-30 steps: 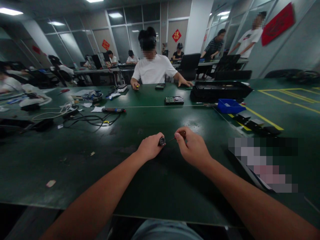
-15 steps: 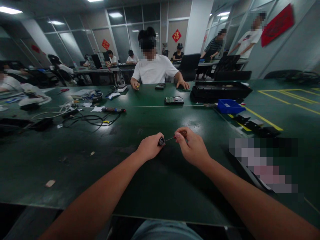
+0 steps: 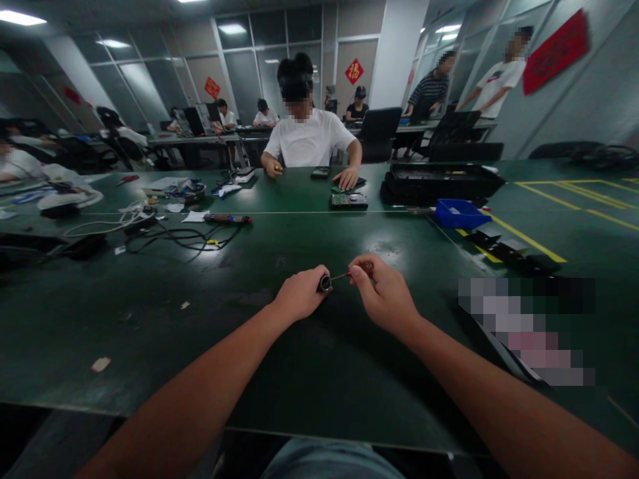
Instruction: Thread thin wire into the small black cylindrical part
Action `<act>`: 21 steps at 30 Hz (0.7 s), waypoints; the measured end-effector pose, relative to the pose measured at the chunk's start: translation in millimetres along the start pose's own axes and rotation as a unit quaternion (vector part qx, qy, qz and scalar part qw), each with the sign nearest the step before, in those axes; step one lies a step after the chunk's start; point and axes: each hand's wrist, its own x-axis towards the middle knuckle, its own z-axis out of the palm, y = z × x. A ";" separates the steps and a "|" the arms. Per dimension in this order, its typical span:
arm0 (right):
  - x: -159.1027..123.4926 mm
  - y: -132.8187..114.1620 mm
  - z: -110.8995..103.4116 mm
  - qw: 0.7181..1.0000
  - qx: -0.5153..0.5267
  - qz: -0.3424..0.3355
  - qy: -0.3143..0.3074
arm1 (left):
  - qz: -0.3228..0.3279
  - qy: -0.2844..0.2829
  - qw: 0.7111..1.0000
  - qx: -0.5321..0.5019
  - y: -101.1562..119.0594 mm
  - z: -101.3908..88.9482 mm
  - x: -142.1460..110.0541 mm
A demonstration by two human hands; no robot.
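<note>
Holding the dark cylindrical part (image 3: pixel 325 283) firm matters most here, and the left grip (image 3: pixel 301 294) is closed around it, its round end exposed at the fingertip side and facing the wearer. The right grip (image 3: pixel 383 291) is closed on a screwdriver (image 3: pixel 368 267), thumb and fingers pinching near the red collar, with the brownish handle partly hidden among the fingers. The thin shaft (image 3: pixel 340 276) spans the gap between the two grips and reaches the right side of the part; whether the tip is seated in anything or only rests near the surface, I cannot tell. Good handling likely depends on lining the shaft up straight with whatever it meets, since a slanted tip could skid off the curved side towards the left grip's fingers. The left grip would do well to brace the part against any push, with its fingertips out of the shaft's path. For the right grip, a light pinch near the collar suits fine aiming, while more hold on the handle would give better control if force is needed. Small, even pressure seems safer than a hard shove, as a round body can roll within the fingers. Both grips are over the green desk (image 3: pixel 279 372), and lowering the wrists onto it might lend steadiness. Beyond the grips lies a drive-like unit (image 3: pixel 348 200), and the blue tray (image 3: pixel 462 214) sits beyond and to the right of the right grip.
</note>
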 end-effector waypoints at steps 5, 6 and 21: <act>2.0 -0.3 -3.7 0.999 -0.039 -0.015 -0.004 | -0.015 -0.024 0.999 0.019 1.7 -1.0 0.2; 2.4 0.2 -4.4 0.999 -0.047 -0.017 -0.005 | -0.020 -0.029 0.999 0.021 2.0 -1.6 0.3; 0.6 1.4 -2.1 1.000 -0.010 0.001 0.001 | -0.007 -0.023 0.999 0.039 0.7 -1.3 1.5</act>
